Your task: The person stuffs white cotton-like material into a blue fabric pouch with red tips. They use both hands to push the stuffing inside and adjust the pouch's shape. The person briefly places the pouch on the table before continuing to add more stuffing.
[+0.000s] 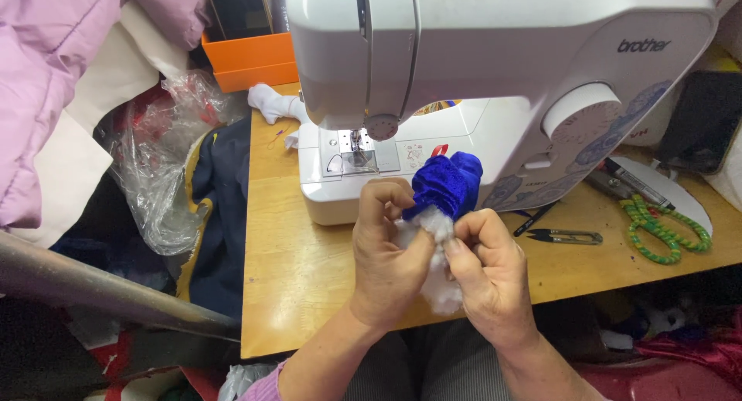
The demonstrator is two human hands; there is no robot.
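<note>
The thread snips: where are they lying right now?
In the head view the thread snips lie on the wooden table, right of the right hand, below the sewing machine and beside the green cord.

Orange box [251,64] behind table's left corner; crumpled clear plastic bag [158,150] beside it

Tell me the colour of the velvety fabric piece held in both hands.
Deep royal blue fabric piece, seen in the head view.

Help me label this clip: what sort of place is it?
Likely a home sewing corner: a white sewing machine on a wooden table, thread snips, and both hands stuffing a blue fabric piece.
</note>
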